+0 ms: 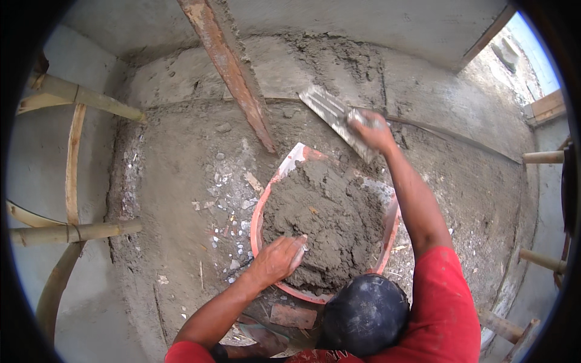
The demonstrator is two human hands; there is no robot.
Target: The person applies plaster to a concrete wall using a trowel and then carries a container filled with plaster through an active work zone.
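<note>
A broken orange-red plastic tub (256, 227), white on part of its inside, holds a heap of wet grey mortar (321, 212). Over its near left rim lies my left hand (279, 260), fingers curled together and grey at the tips; whatever they hold, if anything, is hidden. My right hand (370, 130) grips the handle of a long, flat plastering trowel (330, 112) beyond the tub's far right side. The blade is tilted and smeared with mortar, and slightly blurred.
A mortar-stained wooden plank (233, 72) slants down toward the tub. Bamboo poles (91, 232) jut from the left wall, others from the right. Pale rubble chips (227, 181) litter the floor. A brick piece (293, 316) and a dusty black rounded shape (366, 314) are close by me.
</note>
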